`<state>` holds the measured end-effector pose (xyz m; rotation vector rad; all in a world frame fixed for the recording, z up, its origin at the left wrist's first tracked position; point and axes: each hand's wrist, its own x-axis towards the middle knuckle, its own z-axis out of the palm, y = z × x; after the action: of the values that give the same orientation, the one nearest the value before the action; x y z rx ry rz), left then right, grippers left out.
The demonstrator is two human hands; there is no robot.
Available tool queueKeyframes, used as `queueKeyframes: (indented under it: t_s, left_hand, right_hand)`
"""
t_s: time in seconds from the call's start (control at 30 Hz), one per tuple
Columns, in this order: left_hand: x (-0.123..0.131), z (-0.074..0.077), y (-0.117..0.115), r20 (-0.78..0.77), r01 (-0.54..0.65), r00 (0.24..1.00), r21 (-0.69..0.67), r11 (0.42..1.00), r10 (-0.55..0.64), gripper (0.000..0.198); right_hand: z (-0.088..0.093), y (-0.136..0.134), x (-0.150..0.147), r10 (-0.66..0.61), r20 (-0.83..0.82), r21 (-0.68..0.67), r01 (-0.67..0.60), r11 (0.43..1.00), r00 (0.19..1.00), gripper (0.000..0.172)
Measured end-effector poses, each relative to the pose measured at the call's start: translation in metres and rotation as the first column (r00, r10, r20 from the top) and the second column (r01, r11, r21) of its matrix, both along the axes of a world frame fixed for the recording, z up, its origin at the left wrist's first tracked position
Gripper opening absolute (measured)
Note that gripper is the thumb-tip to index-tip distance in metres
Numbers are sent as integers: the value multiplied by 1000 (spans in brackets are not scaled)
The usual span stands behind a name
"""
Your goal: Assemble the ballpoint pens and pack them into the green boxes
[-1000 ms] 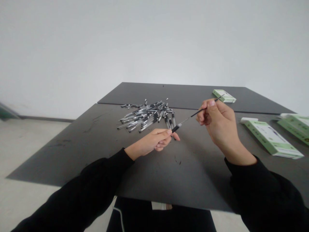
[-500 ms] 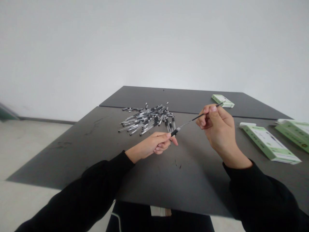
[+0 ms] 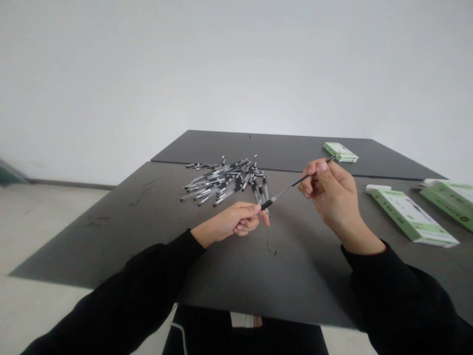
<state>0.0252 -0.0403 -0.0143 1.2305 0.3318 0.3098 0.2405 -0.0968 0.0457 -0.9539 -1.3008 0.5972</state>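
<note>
My right hand [image 3: 330, 192] pinches a thin black pen refill [image 3: 295, 183] between thumb and forefinger, held slanting down to the left above the dark table [image 3: 221, 266]. My left hand [image 3: 236, 220] is closed in a pinch round the refill's lower black tip, just over the tabletop. A pile of several black and clear pens [image 3: 225, 180] lies on the table just beyond my left hand.
A green and white box [image 3: 412, 215] lies to the right of my right hand, another box [image 3: 449, 196] at the far right edge, and a small green box [image 3: 340, 152] sits at the back. A seam splits the near table from a second table behind.
My hands stay joined on the refill; its lower tip has slid slightly closer into my left fingers. The view shifted a little.
</note>
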Motion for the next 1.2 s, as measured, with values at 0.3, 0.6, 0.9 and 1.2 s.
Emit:
queueKeyframes:
  t_s: [0.3, 0.6, 0.9, 1.2]
  left_hand:
    - [2, -2, -1, 26, -38, 999, -28, 999, 39, 37]
    - [-23, 7, 28, 130, -245, 953, -196, 950, 273, 29]
    - [-52, -7, 44, 60, -327, 936, -204, 923, 345, 29]
    - [-47, -6, 42, 30, -332, 938, -200, 922, 344, 31]
  right_hand:
    - [-9, -6, -15, 285, 182, -186, -252, 950, 941, 37]
    - [-14, 86, 32, 111, 544, -295, 65, 953, 832, 32]
    - [-39, 248, 47, 39, 877, -205, 298, 932, 480, 43]
    - [-66, 297, 45, 86, 882, -231, 265, 936, 463, 20]
